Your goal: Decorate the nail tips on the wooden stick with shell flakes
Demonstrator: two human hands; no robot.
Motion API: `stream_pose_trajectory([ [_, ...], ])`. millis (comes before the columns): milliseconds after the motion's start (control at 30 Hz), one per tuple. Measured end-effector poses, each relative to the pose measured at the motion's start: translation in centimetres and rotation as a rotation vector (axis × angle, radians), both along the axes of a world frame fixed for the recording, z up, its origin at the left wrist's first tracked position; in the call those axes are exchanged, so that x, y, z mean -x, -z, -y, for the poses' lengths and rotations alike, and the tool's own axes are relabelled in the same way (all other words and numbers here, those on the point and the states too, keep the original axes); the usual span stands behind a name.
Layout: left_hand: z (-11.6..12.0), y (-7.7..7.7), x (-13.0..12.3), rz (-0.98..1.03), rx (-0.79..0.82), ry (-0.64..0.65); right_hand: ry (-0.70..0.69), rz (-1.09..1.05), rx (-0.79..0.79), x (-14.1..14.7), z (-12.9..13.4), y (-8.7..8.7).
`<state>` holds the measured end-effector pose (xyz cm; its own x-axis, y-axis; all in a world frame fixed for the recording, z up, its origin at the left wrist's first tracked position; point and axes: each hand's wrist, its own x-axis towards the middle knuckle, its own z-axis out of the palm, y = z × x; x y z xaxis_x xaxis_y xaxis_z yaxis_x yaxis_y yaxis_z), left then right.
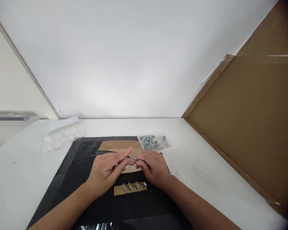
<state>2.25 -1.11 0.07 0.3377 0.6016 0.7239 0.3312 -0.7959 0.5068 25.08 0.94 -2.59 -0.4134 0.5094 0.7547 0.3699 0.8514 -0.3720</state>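
Head view: both hands meet over the tan sheet, small metallic piece in the right grip

The left hand (103,169) and the right hand (156,166) are positioned fingertip to fingertip above the tan sheet (120,146), which lies on the black mat (124,210). Right grip: closed on a small metallic piece (139,159), located between the two hands. Left grip: index finger and thumb extended toward the right hand; the fingers overlap there, so whether this grip is open or closed cannot be told. The metallic piece is small in the view; it appears to be a clip or a clipper.

A dark, slim tool (102,152) lies behind the left hand, partly covered by it. Small clear pieces (129,166) show just below the fingertips.

Nearer the person, a yellow strip (120,190) rests on the mat. It carries three clear, elongated pieces (131,187) in a row, with a small white piece (145,184) at its right end.

At the mat's far right corner is a packet (154,142) of teal and clear pieces. On the white surface (177,143), a clear plastic case (62,135) with white contents stands at left; clear sheets (198,175) with small white squares lie at right, beside a brown cardboard panel (254,127).
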Motion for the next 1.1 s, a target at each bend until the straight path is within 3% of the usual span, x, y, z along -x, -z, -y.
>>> stream_pose_trajectory([
  [100, 0.12, -0.23, -0.14, -0.016, -0.006, 0.065, 0.011, -0.003, 0.003, 0.09, 0.02, -0.2],
  [367, 0.34, -0.24, -0.57, -0.006, 0.011, 0.054, 0.029, -0.002, -0.048, 0.15, -0.05, -0.08],
  [667, 0.51, 0.48, -0.23, -0.034, 0.036, -0.049, 0.038, 0.001, -0.111, 0.23, -0.16, -0.01],
  [900, 0.39, 0.45, -0.34, -0.12, -0.111, -0.127, 0.061, 0.025, -0.125, 0.34, -0.09, -0.16],
  [1100, 0.08, 0.42, 0.04, -0.223, -0.075, -0.091, 0.104, 0.045, -0.144, 0.52, 0.03, -0.22],
])
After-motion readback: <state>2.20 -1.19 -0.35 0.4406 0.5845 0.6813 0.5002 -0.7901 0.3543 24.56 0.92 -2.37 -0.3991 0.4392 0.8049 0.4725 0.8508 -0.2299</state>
